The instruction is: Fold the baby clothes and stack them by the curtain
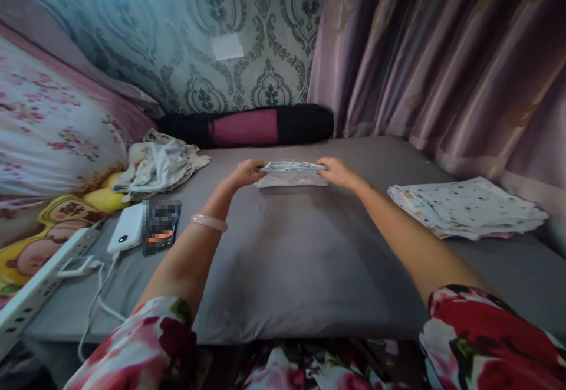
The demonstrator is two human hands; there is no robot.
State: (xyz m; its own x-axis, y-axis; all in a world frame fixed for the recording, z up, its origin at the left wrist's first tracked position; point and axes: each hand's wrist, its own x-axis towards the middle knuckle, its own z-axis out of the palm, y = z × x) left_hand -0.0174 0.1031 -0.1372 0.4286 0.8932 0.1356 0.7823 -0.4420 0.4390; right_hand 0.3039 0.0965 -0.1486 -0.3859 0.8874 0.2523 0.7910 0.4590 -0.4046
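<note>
Across the far side of the room stands a wall (260, 0) in grey damask pattern, and sweeping down on the right comes a shiny mauve curtain (424, 53). In front of them, a wide grey sheet (309, 266) stretches over the flat surface where all the action is! On the left bulges a big white bundle (48, 118) with pink blossoms, and along the back lies a long black roll (247, 125) with a maroon panel.

Now the person's arms, in red floral sleeves, reach straight out over the sheet. Out to the right, near the curtain, sits a stack of printed cloths (469, 204), laid flat; over on the left, a rumpled cloth pile (161, 166) slumps beside the blossom bundle. A white power strip (48, 284) slants along the left edge.

And here's the centre of it: a folded cloth (292, 176), held out level between two hands, several layers showing along its top edge. Whether its lower edge touches the sheet, I can't tell. The left hand (248, 171) pinches one end, the right hand (338, 171) pinches the other, thumbs and fingers closed on the fabric.

Down to the smallest: a white power bank (127, 228) lies beside a phone (163, 225), its screen blurred, and a pale bangle (209, 222) rings the left forearm.
</note>
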